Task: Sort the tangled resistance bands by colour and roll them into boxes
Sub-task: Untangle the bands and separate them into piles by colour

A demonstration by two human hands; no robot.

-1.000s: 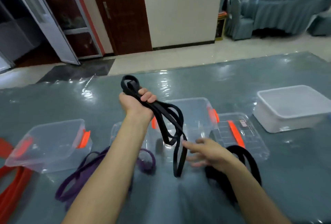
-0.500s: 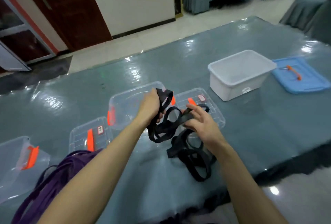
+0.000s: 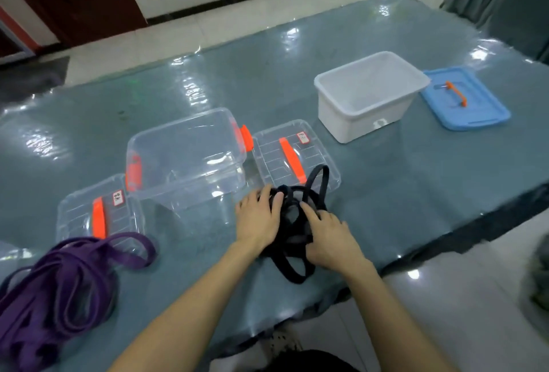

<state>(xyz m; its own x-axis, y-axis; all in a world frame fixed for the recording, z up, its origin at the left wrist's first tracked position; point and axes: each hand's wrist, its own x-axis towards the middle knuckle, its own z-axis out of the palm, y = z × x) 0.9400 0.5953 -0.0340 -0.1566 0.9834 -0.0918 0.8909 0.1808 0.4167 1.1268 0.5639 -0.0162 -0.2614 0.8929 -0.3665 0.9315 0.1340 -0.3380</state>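
Both hands press down on the black bands — left hand (image 3: 258, 217) flat on top, right hand (image 3: 329, 238) pinching the bundle (image 3: 292, 229) against the table (image 3: 386, 193) beside the clear box (image 3: 184, 151) — and those loose springy loops could uncoil once pressure eases.

Carrying small white labels with dark marks, too blurred for reading: one sitting on the near-left clear lid (image 3: 98, 217) beside its orange handle, another sitting on the far corner of the right clear lid (image 3: 294, 154). Showing no other legible writing anywhere.
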